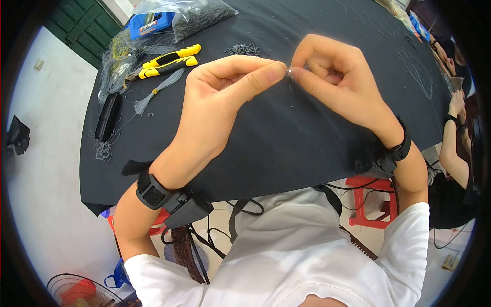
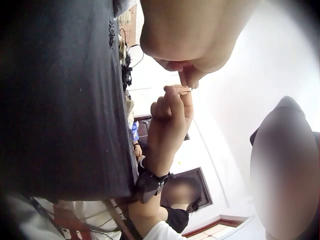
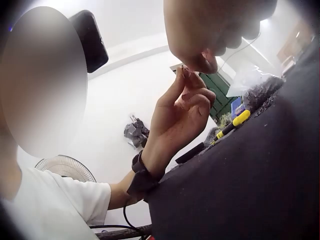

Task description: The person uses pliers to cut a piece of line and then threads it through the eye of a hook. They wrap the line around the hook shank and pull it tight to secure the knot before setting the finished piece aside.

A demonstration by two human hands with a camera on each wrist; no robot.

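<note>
Above the black-covered table, both hands meet fingertip to fingertip. My left hand pinches a tiny shiny piece between thumb and forefinger. From the other side, the thumb and forefinger of my right hand pinch at the same piece, and the other fingers curl in. A thin dark strand shows just below it. The piece is too small to tell its kind. In the left wrist view, the right hand appears beyond the left one; in the right wrist view the left hand is seen palm side.
Yellow-and-black pliers, a tied bundle of pale strands and a black pouch-like case lie at left on the black cloth. Behind are a dark heap, a plastic bag and a blue box. Another person's arm is at right.
</note>
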